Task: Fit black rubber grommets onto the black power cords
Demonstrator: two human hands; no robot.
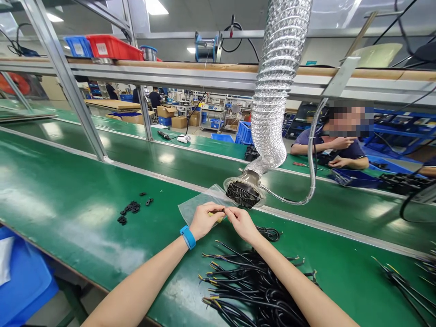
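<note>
My left hand [204, 220], with a blue band on its wrist, is closed in a pinch on a small dark part [217, 210] whose kind I cannot make out. Fingertip to fingertip with it, my right hand [241, 222] pinches at the same spot; its fingers hide what they hold. Something yellowish shows just under the left fingers. Beneath and behind the hands lies a clear plastic bag [194, 206]. A bundle of black cables [245, 281] with stripped, coloured wire ends spreads below my right forearm. A coiled black cable [270, 233] rests beside the right wrist.
A fan-fronted extractor hood [243, 193] on a silver duct [277, 68] hangs just beyond my hands. Small black pieces [131, 207] lie to the left on the green bench [85, 204]. More cables [402, 281] are at right. A co-worker [337, 145] sits across the line.
</note>
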